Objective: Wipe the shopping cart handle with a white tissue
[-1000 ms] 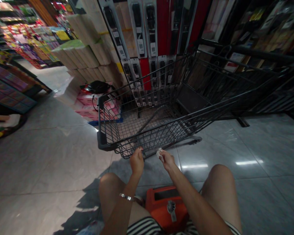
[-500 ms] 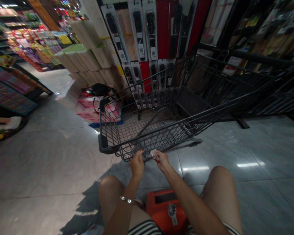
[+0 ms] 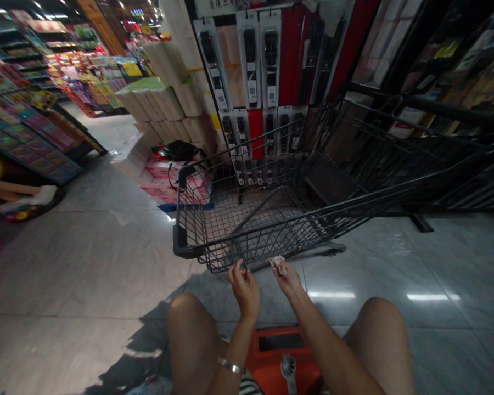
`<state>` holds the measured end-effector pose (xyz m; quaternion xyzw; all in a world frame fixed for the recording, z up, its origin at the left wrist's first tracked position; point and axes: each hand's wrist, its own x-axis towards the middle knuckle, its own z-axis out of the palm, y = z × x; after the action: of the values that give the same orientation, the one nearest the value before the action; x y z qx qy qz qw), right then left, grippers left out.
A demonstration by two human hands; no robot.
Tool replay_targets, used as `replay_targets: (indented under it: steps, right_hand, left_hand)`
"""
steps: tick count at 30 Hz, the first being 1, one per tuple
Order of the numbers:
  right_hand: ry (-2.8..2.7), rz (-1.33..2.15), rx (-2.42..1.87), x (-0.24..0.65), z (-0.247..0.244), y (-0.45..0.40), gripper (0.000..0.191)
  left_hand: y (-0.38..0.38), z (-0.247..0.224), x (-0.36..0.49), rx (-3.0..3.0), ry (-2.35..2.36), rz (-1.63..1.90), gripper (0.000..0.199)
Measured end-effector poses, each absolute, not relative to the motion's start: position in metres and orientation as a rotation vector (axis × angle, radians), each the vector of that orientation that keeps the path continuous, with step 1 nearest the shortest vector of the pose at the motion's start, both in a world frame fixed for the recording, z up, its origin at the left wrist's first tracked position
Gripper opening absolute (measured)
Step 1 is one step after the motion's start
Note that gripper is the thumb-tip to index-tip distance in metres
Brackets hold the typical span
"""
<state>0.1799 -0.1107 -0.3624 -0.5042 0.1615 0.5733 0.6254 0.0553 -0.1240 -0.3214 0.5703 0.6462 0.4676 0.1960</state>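
My right hand (image 3: 288, 281) pinches a crumpled white tissue (image 3: 278, 263) just in front of the cart's lower side. To its left, my left hand (image 3: 246, 291) is turned partly upward with the fingers curled in; whether anything small sits between them cannot be made out. Both hands are close to the bottom edge of a dark wire shopping cart (image 3: 247, 240), and contact with it is unclear. The cart's basket holds nothing that I can see. An orange plastic case or stool (image 3: 267, 359) with a dark slot lies between my knees, below my forearms.
Beyond the cart hangs a rack of packaged belts (image 3: 251, 60). Left of it are stacked paper packs (image 3: 160, 104) and pink boxes (image 3: 158, 181) with a black bag (image 3: 180, 149) on top. Grey floor tiles (image 3: 107, 263) run around the cart. Shelves line the far left.
My left hand has turned over, palm more upward, and shifted slightly right. My right hand moved a little right and down with the tissue. The view has tilted slightly.
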Motion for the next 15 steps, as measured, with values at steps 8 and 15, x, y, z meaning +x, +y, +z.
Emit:
replay_targets:
  steps: [8,15]
  right_hand:
    - [0.254,1.114,-1.263,0.164,-0.374,-0.095,0.020]
    - [0.011,0.962,-1.411,0.158,-0.377,-0.104,0.033]
  left_hand:
    - [-0.116,-0.331,0.076,1.575,1.768,1.279,0.041]
    - [-0.100,-0.329,0.061,1.593,1.838,1.076,0.040]
